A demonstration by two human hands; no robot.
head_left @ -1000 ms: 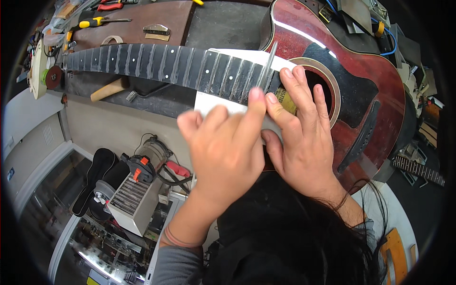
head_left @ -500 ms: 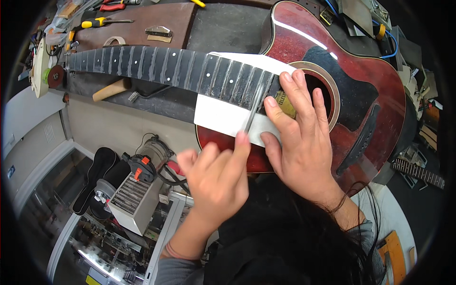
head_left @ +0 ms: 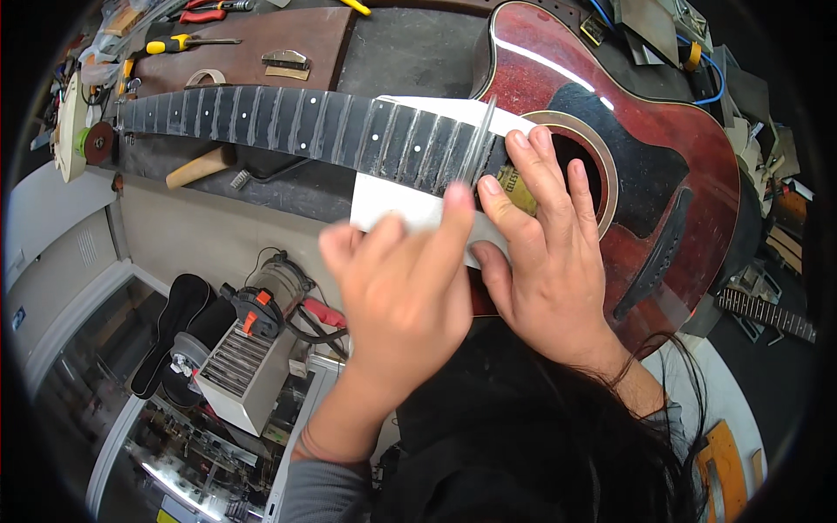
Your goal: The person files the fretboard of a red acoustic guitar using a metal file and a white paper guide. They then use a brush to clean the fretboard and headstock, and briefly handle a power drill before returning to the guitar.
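A dark red acoustic guitar [head_left: 558, 65] lies on its back, its neck pointing left. My left hand [head_left: 397, 279] is closed on a thin metal file [head_left: 481, 139], with the index finger stretched along it. The file lies across the last frets of the dark fingerboard [head_left: 336, 126], its tip past the far edge. Pale dust marks the fingerboard beside the frets. White sheet [head_left: 379, 202] covers the top on both sides of the fingerboard end. My right hand [head_left: 554, 253] rests with fingers spread by the fingerboard end and the sound hole [head_left: 586, 170].
On the bench behind the neck are a brown board [head_left: 288, 35], a yellow-handled screwdriver [head_left: 170, 44] and a small metal-topped block [head_left: 286, 63]. A wooden handle [head_left: 202, 166] lies below the neck. A machine [head_left: 253, 349] stands lower left. Another fretted neck [head_left: 767, 314] is at right.
My left hand has pushed the file away from me across the fingerboard, so its tip now sticks out beyond the far edge. The right hand stays in place on the guitar.
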